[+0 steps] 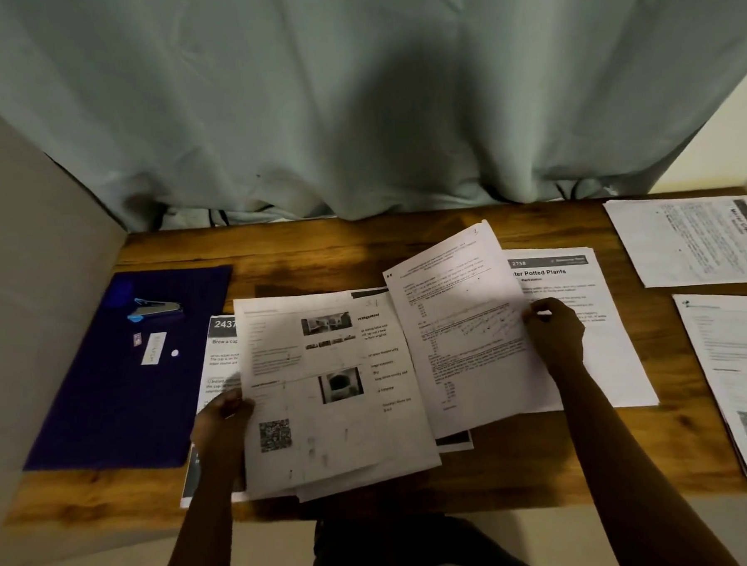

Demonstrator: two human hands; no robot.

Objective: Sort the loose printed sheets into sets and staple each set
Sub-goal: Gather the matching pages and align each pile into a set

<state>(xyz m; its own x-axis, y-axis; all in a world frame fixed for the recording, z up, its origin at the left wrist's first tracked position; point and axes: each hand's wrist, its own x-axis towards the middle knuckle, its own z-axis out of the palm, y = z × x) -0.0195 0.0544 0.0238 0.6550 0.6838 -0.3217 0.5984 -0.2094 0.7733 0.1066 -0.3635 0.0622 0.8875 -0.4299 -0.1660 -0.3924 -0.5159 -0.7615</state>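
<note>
A stack of printed sheets (pixel 334 397) sits low in the middle of the frame, over the wooden tabletop (pixel 318 246). Its top page shows two photos and a square code. The left hand (pixel 223 425) grips the stack at its left edge, fingers curled round the paper.

The right hand (pixel 554 334), right of centre, pinches a single sheet (pixel 460 321) of dense text by its right edge. The sheet is tilted, and its left edge overlaps the right side of the stack.

Beneath that hand a plants sheet (pixel 579 272), headed "Potted Plants", lies flat on the tabletop. A numbered sheet (pixel 223 334) starting "2437" shows from under the stack's left side.

Two more lots of paper lie apart from the hands: an upper pile (pixel 685 240) in the upper right of the tabletop and a side pile (pixel 740 371) at the right edge, its top page carrying a square code.

At the left of the frame a blue and silver stapler (pixel 159 309) lies on a purple mat (pixel 110 405), well apart from both hands. A small white strip (pixel 153 348) lies on the mat just below it.

A pale curtain (pixel 353 89) hangs behind the tabletop.
</note>
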